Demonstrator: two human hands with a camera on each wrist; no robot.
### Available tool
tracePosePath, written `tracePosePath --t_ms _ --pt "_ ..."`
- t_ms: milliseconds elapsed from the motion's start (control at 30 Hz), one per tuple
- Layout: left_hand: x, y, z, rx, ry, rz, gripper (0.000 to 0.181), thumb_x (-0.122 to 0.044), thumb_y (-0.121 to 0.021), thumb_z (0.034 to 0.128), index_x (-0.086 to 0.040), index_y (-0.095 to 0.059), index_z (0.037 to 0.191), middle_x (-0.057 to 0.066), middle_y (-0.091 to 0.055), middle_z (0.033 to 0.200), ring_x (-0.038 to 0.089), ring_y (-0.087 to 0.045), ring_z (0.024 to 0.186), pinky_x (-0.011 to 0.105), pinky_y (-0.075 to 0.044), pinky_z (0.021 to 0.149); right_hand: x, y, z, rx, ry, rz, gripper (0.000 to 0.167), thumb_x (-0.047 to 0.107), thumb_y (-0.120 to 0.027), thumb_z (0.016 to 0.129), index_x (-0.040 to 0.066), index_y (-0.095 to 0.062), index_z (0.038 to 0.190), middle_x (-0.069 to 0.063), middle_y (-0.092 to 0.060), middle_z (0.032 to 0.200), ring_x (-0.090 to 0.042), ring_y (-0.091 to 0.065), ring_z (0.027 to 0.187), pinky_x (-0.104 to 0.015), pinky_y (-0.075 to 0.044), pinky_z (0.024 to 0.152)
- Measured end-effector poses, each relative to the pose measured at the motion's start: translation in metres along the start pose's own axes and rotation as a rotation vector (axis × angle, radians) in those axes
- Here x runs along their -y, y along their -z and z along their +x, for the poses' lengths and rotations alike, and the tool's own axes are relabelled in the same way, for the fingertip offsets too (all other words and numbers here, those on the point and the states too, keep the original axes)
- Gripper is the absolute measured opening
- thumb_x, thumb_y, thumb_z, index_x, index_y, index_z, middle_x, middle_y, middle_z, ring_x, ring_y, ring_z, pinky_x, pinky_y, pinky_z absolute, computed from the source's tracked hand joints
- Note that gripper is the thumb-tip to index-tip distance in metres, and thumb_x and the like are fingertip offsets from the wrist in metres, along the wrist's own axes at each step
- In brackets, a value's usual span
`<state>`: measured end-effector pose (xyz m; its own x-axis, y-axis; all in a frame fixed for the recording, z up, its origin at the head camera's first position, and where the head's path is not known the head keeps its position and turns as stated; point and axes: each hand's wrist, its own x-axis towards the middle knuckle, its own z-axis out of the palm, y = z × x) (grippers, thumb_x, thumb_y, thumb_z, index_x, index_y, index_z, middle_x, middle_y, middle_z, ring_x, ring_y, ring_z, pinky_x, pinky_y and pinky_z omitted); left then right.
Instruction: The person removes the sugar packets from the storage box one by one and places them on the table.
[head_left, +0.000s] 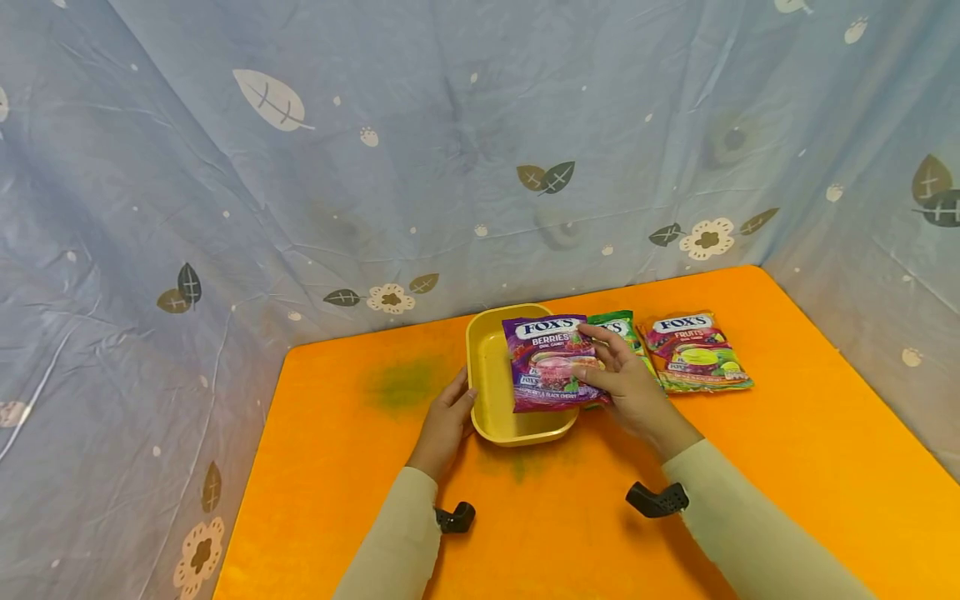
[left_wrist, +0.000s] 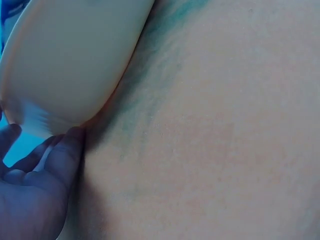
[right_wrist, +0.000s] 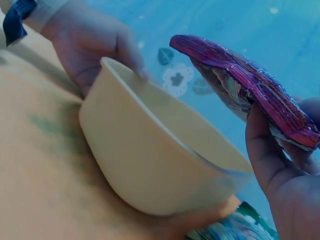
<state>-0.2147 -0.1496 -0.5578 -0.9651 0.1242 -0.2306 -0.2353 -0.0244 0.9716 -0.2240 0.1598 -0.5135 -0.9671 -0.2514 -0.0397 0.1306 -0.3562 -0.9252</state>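
A purple bag of Fox's Berries candy [head_left: 551,367] hangs over the right part of a yellow plastic tub [head_left: 491,400]. My right hand [head_left: 633,387] pinches the bag by its right side, thumb on the front in the head view. In the right wrist view the purple bag [right_wrist: 245,85] is seen edge-on above the tub's rim [right_wrist: 165,130]. My left hand [head_left: 444,421] grips the tub's left wall; its thumb lies over the rim in the right wrist view. The left wrist view shows the left hand's fingertips [left_wrist: 72,145] against the tub's lower side.
A green candy bag [head_left: 618,321] lies right of the tub, partly hidden by the purple bag and right hand. Beside it lies an orange Fox's Fruits bag [head_left: 693,354]. The orange table [head_left: 337,500] has greenish stains. Patterned curtains [head_left: 450,167] stand behind and at both sides.
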Motion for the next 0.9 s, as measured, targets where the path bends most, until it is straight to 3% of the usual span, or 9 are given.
tracePosePath --t_ms 900 --pt "0.000 0.000 -0.002 0.026 -0.024 -0.030 0.060 -0.032 -0.057 0.1163 -0.030 -0.035 0.172 0.004 -0.036 0.173 0.027 -0.058 0.141 0.041 -0.052 0.111 0.010 0.066 -0.048 -0.014 0.042 -0.074 0.067 0.000 -0.061 0.111 0.017 -0.034 0.170 -0.013 -0.025 0.170 -0.014 -0.058 0.134 -0.036 -0.056 0.103"
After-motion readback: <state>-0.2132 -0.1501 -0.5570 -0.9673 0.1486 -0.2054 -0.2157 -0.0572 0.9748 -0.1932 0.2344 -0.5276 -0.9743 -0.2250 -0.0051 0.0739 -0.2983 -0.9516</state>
